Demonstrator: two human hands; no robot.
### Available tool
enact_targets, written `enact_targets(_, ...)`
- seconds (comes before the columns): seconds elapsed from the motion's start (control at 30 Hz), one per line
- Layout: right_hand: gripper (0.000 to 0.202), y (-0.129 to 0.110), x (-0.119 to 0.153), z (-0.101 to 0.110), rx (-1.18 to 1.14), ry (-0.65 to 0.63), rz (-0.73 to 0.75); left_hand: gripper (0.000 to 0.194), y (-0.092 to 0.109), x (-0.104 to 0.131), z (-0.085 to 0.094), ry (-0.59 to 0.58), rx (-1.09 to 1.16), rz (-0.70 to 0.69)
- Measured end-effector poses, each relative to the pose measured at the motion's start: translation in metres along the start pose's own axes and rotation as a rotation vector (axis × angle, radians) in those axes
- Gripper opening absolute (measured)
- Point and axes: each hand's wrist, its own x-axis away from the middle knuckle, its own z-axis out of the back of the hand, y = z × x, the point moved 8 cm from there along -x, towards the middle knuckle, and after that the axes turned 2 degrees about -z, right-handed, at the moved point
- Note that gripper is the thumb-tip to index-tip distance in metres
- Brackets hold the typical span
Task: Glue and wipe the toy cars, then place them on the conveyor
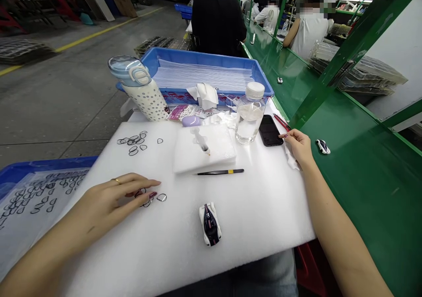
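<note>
My left hand (123, 194) reaches over the white foam board (260, 218), fingers stretched and apart. Below its fingertips lie a few thin black-edged loops, partly hidden, and one single loop (161, 197) sits just beyond them. My right hand (298, 145) is at the board's right edge beside a black phone (271, 131). Its fingertips are drawn together next to the phone, with a crumpled white tissue (291, 157) under the hand; what they pinch, if anything, is hidden. A white and black toy car (210, 224) rests near the front. Black tweezers (219, 172) with a yellow band lie in the middle.
A syringe (200, 141) lies on a foam block (184, 156). More loops (133, 141) lie at the left. A dotted tumbler (145, 97), clear bottle (249, 117) and blue tray (211, 59) stand behind. Toy cars (322, 146) sit on the green belt (349, 182).
</note>
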Motion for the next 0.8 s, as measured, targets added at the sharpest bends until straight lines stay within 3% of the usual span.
enact_targets(0.8, 0.013, -0.0034, 0.0013, 0.0016, -0.123, 0.048, -0.032, 0.046, -0.0003, 0.0004, 0.0012, 0.003, 0.047, 0.054)
